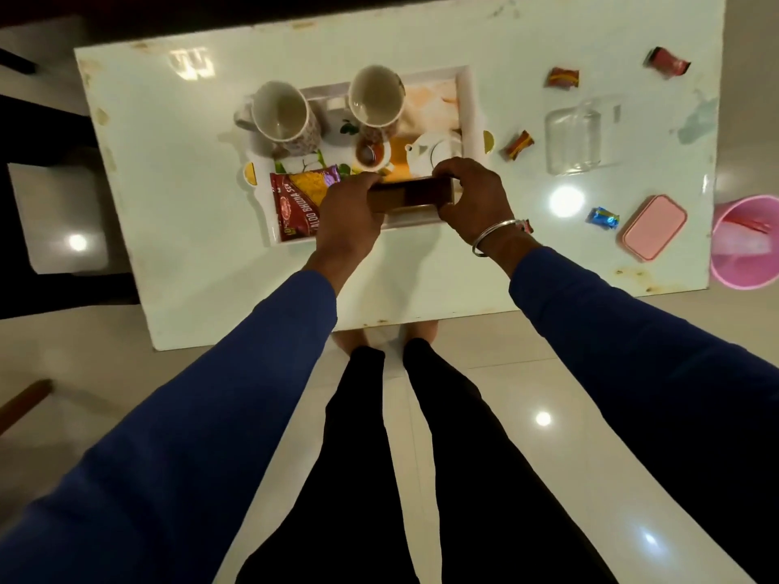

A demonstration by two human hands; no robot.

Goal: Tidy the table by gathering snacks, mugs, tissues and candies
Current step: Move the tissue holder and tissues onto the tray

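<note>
Across the white tabletop point(168, 204) I see a white tray point(470, 103) at centre, long side toward me. On the tray: two empty mugs, the left mug point(284, 118) at the tray's far-left corner, the right mug point(375, 99) further in; a red snack packet point(295, 200) lies flat at the near-left. Tray print shows a teapot and cup, not real items.

Both arms in blue sleeves reach forward and down, hands meeting over the tray's near edge. Left hand point(350, 212) and right hand point(472, 200) grip a dark brown box point(411, 196) by its two short ends, fingers point(447, 168) curled over the top, box level. I can't tell if the box touches the tray or sits just above it. Left hand covers part of the snack packet. Metal bangle point(493, 236) on the right wrist.

Right of the tray: clear plastic container point(573, 137), hard to read against the glare; pink lidded box point(653, 227) near the right edge; pink bin point(746, 242) on the floor beside the tabletop, cut off by the frame.

Loose candies, well apart from the hands: three red ones point(562, 78) point(668, 61) point(518, 145), one blue candy point(603, 217). One more peeks out behind the right wrist, mostly hidden.
</note>
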